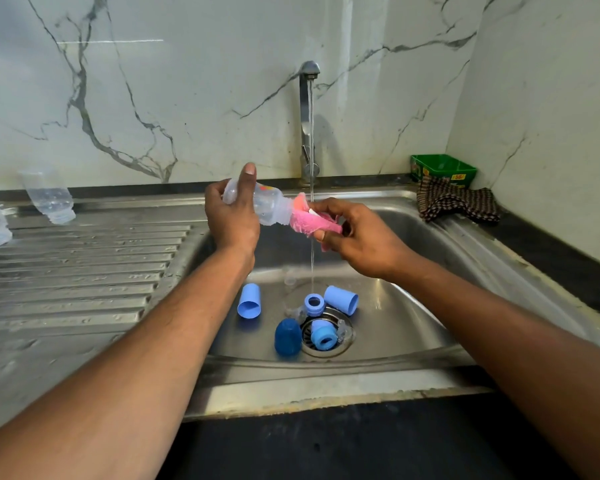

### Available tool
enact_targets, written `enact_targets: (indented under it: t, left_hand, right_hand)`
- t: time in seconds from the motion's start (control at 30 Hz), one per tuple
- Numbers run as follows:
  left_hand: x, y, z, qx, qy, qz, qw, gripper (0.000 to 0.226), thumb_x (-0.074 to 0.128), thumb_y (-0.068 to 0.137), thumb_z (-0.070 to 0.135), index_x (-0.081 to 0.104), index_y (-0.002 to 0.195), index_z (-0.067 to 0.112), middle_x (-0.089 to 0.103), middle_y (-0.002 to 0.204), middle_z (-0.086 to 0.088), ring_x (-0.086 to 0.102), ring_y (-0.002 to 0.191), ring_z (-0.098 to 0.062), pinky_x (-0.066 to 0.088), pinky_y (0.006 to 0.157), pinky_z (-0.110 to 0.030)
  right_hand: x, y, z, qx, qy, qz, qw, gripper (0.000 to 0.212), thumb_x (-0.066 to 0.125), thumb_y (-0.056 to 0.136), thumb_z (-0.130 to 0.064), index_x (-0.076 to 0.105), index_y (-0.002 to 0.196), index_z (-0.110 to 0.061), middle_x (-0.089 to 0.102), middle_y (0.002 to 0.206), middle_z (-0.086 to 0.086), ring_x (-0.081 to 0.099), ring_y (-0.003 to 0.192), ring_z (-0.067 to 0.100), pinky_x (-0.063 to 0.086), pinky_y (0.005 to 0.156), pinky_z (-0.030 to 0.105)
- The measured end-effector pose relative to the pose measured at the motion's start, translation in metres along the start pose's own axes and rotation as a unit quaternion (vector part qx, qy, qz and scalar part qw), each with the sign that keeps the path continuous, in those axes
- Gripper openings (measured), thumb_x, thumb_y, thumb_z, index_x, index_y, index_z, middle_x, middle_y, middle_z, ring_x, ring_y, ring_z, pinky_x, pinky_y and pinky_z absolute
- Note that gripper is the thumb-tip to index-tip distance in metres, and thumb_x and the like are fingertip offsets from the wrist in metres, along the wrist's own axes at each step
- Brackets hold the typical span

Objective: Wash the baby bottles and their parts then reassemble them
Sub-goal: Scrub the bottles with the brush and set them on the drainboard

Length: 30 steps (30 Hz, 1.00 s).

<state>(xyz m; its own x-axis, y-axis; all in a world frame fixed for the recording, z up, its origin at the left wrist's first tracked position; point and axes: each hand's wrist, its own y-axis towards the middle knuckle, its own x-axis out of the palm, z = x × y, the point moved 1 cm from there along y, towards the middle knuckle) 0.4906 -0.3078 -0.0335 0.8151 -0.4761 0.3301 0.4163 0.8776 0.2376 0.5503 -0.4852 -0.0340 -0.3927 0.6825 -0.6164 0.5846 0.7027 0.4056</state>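
White marble-veined walls back a dark tabletop (551,244) that carries a steel sink (413,258), the landmark here. Left of the sink basin lies its ribbed drainboard (84,265), where two clear bottles (51,195) rest upside down near the wall. Behind the sink stands the tap (307,98), its thin stream of water falling into the basin. At the sink's far right corner lies a checked cloth (458,202) with a green box (442,169) just behind it. Above the basin the left hand (231,216) grips a clear baby bottle (267,206) held sideways, fingers curled round its body, thumb raised. The right hand (357,233) pinches a pink sponge (312,220) pushed against the bottle's mouth, beside the stream. On the sink floor around the drain (326,332) lie two light blue caps (249,301), a dark blue cap (287,337), two blue collar rings (314,303) and clear teats, hard to make out
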Motion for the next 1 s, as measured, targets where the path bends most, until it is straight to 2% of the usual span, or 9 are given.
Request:
enact_targets:
  t: [0.13, 0.23, 0.3, 0.4, 0.53, 0.67, 0.77, 0.83, 1.0]
  left_hand:
    - [-0.001, -0.001, 0.000, -0.018, 0.008, -0.021, 1.000, 0.029, 0.069, 0.089, 0.040, 0.060, 0.090, 0.013, 0.065, 0.081, -0.003, 0.056, 0.061, -0.013, 0.042, 0.049, -0.019]
    - [-0.001, -0.002, 0.000, -0.044, 0.013, -0.030, 0.998, 0.028, 0.068, 0.089, 0.041, 0.064, 0.085, 0.014, 0.066, 0.076, -0.001, 0.054, 0.054, -0.012, 0.036, 0.041, -0.017]
    - [0.000, -0.003, 0.003, -0.063, 0.008, -0.041, 0.997, 0.024, 0.066, 0.090, 0.040, 0.064, 0.077, 0.019, 0.065, 0.071, 0.002, 0.053, 0.052, -0.011, 0.033, 0.040, -0.017]
    - [0.000, -0.005, 0.008, -0.081, 0.008, -0.050, 0.995, 0.023, 0.064, 0.091, 0.034, 0.062, 0.072, 0.020, 0.061, 0.064, 0.003, 0.049, 0.047, -0.010, 0.028, 0.039, -0.014]
    - [0.001, -0.010, 0.010, -0.079, -0.003, -0.042, 0.996, 0.021, 0.064, 0.091, 0.027, 0.061, 0.072, 0.017, 0.060, 0.065, 0.001, 0.051, 0.047, -0.008, 0.030, 0.038, -0.009]
    - [0.001, -0.009, 0.012, -0.052, 0.031, -0.031, 0.998, 0.020, 0.067, 0.085, 0.028, 0.063, 0.069, 0.018, 0.061, 0.064, 0.001, 0.054, 0.052, -0.011, 0.036, 0.043, -0.014]
    - [-0.001, -0.006, 0.013, -0.033, 0.063, -0.021, 0.997, 0.020, 0.071, 0.075, 0.032, 0.063, 0.061, 0.020, 0.063, 0.060, 0.004, 0.058, 0.059, -0.017, 0.044, 0.057, -0.024]
    - [-0.004, -0.005, 0.013, -0.034, 0.075, -0.006, 0.997, 0.019, 0.070, 0.066, 0.037, 0.064, 0.061, 0.020, 0.064, 0.061, 0.003, 0.059, 0.062, -0.019, 0.046, 0.060, -0.028]
    - [-0.006, -0.004, 0.014, -0.041, 0.097, 0.010, 0.994, 0.018, 0.072, 0.073, 0.033, 0.070, 0.075, 0.015, 0.068, 0.072, -0.001, 0.063, 0.066, -0.018, 0.046, 0.058, -0.024]
  right_hand:
    - [0.005, 0.002, -0.002, 0.007, 0.031, 0.012, 0.999, 0.040, 0.065, 0.092, -0.006, 0.061, 0.132, -0.011, 0.073, 0.093, 0.002, 0.068, 0.071, 0.009, 0.050, 0.067, 0.014]
    - [0.004, 0.000, -0.007, 0.025, 0.075, 0.021, 0.997, 0.032, 0.067, 0.090, -0.002, 0.058, 0.121, -0.005, 0.072, 0.098, 0.002, 0.072, 0.073, 0.017, 0.059, 0.072, 0.028]
    - [0.001, -0.002, -0.012, 0.056, 0.143, 0.020, 0.988, 0.028, 0.068, 0.088, 0.002, 0.049, 0.109, -0.002, 0.069, 0.089, 0.002, 0.068, 0.060, 0.011, 0.055, 0.057, 0.023]
    - [-0.002, -0.005, -0.020, 0.099, 0.188, -0.005, 0.977, 0.020, 0.071, 0.086, 0.002, 0.055, 0.098, -0.001, 0.070, 0.078, 0.019, 0.059, 0.046, 0.009, 0.041, 0.042, 0.018]
    - [0.000, -0.007, -0.022, 0.124, 0.208, 0.009, 0.970, 0.015, 0.073, 0.085, -0.002, 0.061, 0.083, -0.010, 0.071, 0.077, 0.021, 0.047, 0.047, 0.016, 0.035, 0.039, 0.019]
    - [0.002, -0.006, -0.028, 0.140, 0.201, 0.020, 0.969, 0.008, 0.072, 0.086, -0.001, 0.064, 0.087, -0.004, 0.070, 0.076, 0.022, 0.047, 0.039, 0.010, 0.034, 0.035, 0.017]
    - [0.015, -0.003, -0.028, 0.125, 0.158, 0.034, 0.979, 0.011, 0.073, 0.085, -0.001, 0.066, 0.092, 0.004, 0.068, 0.072, 0.010, 0.057, 0.041, 0.000, 0.040, 0.041, 0.013]
    - [0.023, 0.000, -0.025, 0.101, 0.116, 0.050, 0.987, 0.008, 0.076, 0.083, -0.004, 0.068, 0.083, -0.003, 0.072, 0.074, 0.006, 0.067, 0.055, 0.004, 0.048, 0.052, 0.014]
    - [0.029, 0.004, -0.025, 0.073, 0.077, 0.074, 0.992, 0.013, 0.078, 0.081, -0.008, 0.068, 0.076, -0.013, 0.075, 0.082, 0.005, 0.072, 0.068, 0.010, 0.054, 0.062, 0.014]
